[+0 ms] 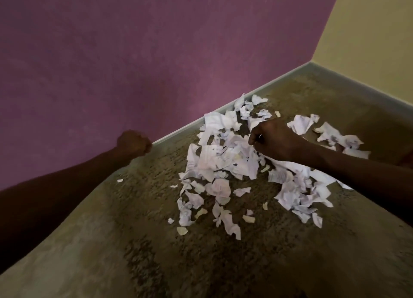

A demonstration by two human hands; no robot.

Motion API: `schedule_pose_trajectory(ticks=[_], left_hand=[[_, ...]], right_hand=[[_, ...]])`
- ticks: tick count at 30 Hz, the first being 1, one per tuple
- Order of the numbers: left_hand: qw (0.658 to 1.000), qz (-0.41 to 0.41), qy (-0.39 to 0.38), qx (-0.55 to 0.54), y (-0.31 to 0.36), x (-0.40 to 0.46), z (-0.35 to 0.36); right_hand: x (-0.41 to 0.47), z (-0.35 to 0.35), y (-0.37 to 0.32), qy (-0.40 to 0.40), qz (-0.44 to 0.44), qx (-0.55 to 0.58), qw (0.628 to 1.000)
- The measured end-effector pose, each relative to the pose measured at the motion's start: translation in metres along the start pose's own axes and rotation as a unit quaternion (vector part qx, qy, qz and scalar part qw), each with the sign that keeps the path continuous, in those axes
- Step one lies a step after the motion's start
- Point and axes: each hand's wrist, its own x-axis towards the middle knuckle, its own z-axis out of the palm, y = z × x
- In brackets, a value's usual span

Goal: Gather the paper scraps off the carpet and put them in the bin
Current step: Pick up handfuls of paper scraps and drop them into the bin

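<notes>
The right hand (273, 139) is curled into a loose fist over the heap, knuckles up, fingers tucked under; whether it has pinched any paper cannot be told from this angle. The left hand (133, 143) is also balled tight, held out to the left near the foot of the purple wall (134, 51), with nothing visible in it.

Under and around the right hand lie the paper scraps (223, 161): white, torn and crumpled pieces, some with faint writing, piled thickest at the middle right and thinning to small stray bits nearer and to the left. They rest on the brown-green carpet (134, 230), the far edge of the pile touching the pale skirting board (178, 132). A yellow wall (368, 29) meets the purple one at the far right corner.
</notes>
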Motion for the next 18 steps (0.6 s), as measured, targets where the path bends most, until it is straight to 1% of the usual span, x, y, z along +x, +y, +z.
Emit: schedule_pose_trajectory(ticks=[3, 6, 9, 12, 14, 17, 18], left_hand=[[0.992, -0.001, -0.01, 0.128, -0.04, -0.003, -0.005], [0.977, 0.028, 0.007, 0.21, -0.076, -0.009, -0.006], [0.962, 0.047, 0.028, 0.268, -0.113, -0.009, -0.008], [0.948, 0.109, 0.036, 0.296, -0.132, -0.013, -0.003], [0.936, 0.145, 0.026, 0.321, -0.139, -0.016, 0.0], [0.926, 0.131, 0.019, 0.355, -0.148, -0.012, -0.002], [0.921, 0.14, 0.023, 0.364, -0.149, -0.011, -0.005]], right_hand=[[0.007, 0.029, 0.003, -0.018, 0.006, 0.027, 0.999], [0.015, 0.054, 0.004, -0.019, 0.008, 0.033, 0.999], [0.023, 0.08, 0.002, -0.023, 0.009, 0.045, 0.999], [0.03, 0.104, -0.004, -0.049, 0.004, 0.054, 0.997], [0.034, 0.116, -0.009, -0.067, -0.006, 0.06, 0.996], [0.038, 0.128, -0.013, -0.069, -0.017, 0.076, 0.995], [0.039, 0.131, -0.014, -0.066, -0.016, 0.078, 0.995]])
